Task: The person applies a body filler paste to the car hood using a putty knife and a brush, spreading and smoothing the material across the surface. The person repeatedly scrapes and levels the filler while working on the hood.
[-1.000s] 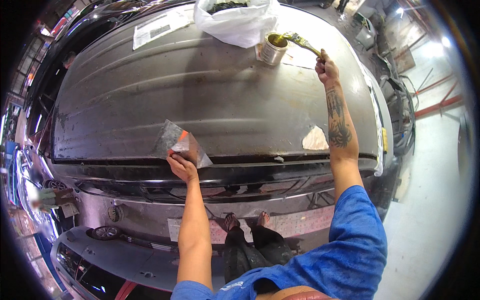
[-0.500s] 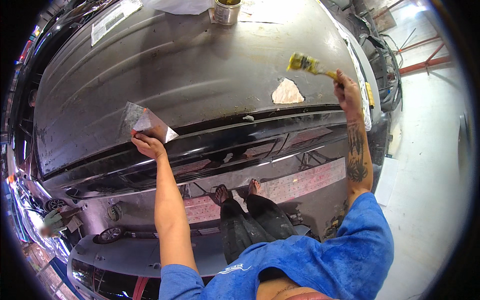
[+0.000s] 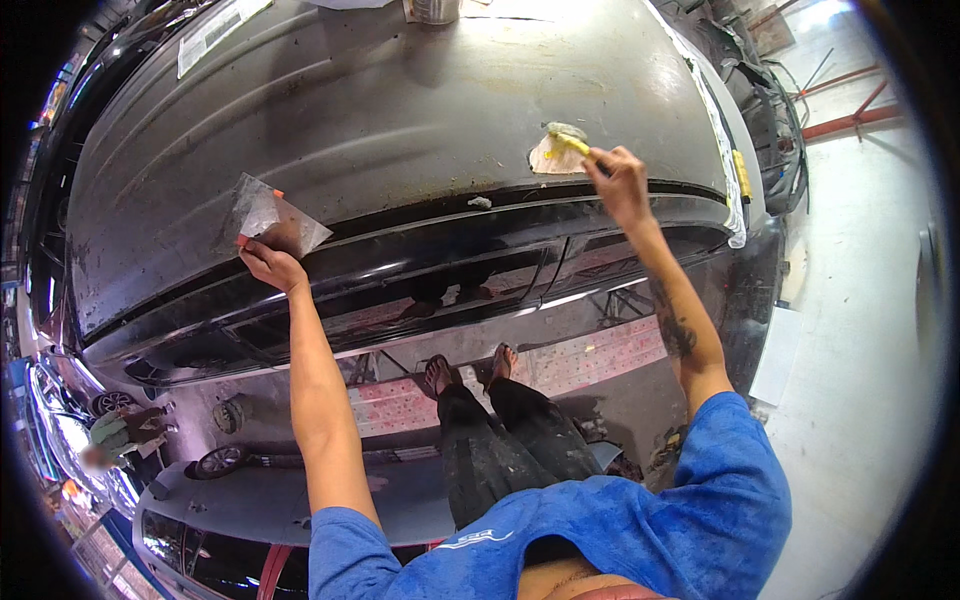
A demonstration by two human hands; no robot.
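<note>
My right hand (image 3: 624,188) is closed round the handle of a yellow-smeared paintbrush (image 3: 572,143). The brush head is over the upper edge of a pale beige patch (image 3: 555,162) on the grey car roof (image 3: 410,110); whether the bristles touch it, I cannot tell. At the left, my left hand (image 3: 274,268) pinches the near corner of a thin, shiny, see-through sheet (image 3: 268,218) with orange marks at its edge. That sheet is held at the roof's near side, and its contact with the roof is unclear.
A metal can (image 3: 436,10) stands on the roof at the far edge of view. A printed paper (image 3: 220,35) lies far left. A small grey scrap (image 3: 480,202) rests by the dark roof channel. Below, my feet stand on a pink-spotted plank (image 3: 590,355). Behind me is another car (image 3: 235,500).
My right hand has brought the paintbrush left and nearer, from above the roof to the beige patch. My left hand keeps hold of the sheet, and the whole view has shifted slightly.
</note>
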